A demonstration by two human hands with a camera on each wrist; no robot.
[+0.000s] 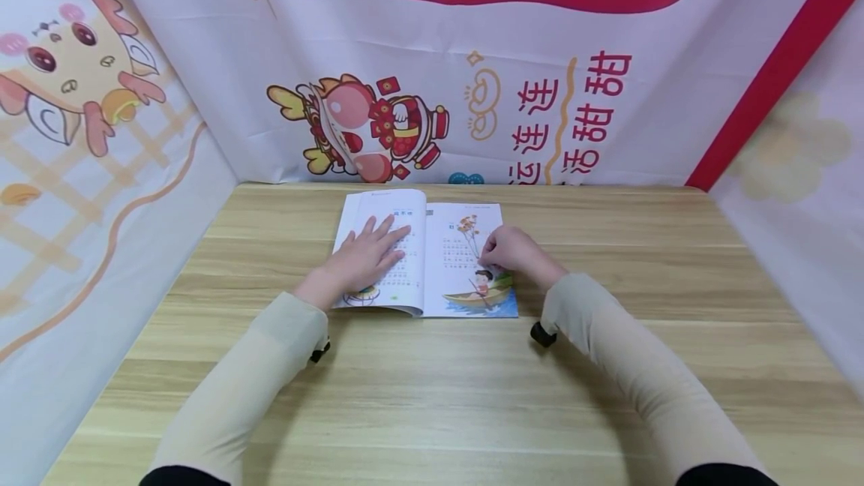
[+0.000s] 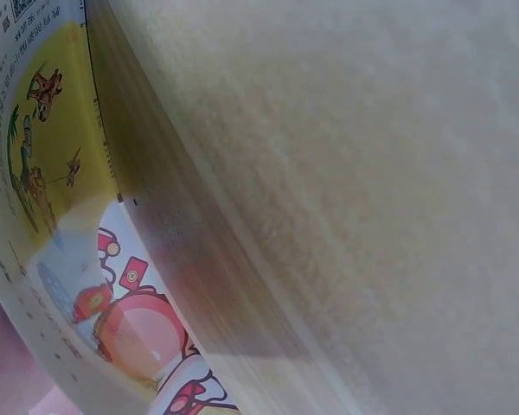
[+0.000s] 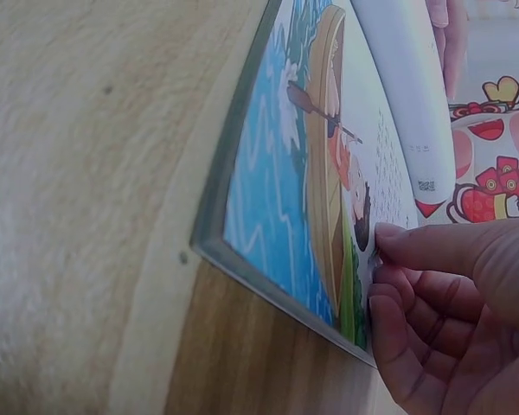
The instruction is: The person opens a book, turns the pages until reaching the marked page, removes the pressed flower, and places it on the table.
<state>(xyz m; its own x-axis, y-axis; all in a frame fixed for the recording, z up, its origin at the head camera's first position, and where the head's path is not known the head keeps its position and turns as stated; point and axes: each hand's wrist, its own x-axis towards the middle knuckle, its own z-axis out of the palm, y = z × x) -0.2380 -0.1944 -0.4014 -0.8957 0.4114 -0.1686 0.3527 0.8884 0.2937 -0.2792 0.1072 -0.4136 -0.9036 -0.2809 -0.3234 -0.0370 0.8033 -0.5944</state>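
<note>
An illustrated book lies spread on the wooden table, its left pages slightly raised and curved. My left hand rests flat on the left page, fingers straight and spread. Against the right edge of the book is my right hand, its fingers curled. In the right wrist view, the thumb and fingertips of that hand meet at the edge of the right page, beside a picture of a child in a boat. The left wrist view shows a yellow printed underside of the book; most of the left hand is hidden there.
The table has a pale wood grain. Behind it hangs a white and red printed cloth with cartoon figures, and similar cloths stand at both sides. Both sleeves are beige, with small black objects at the wrists.
</note>
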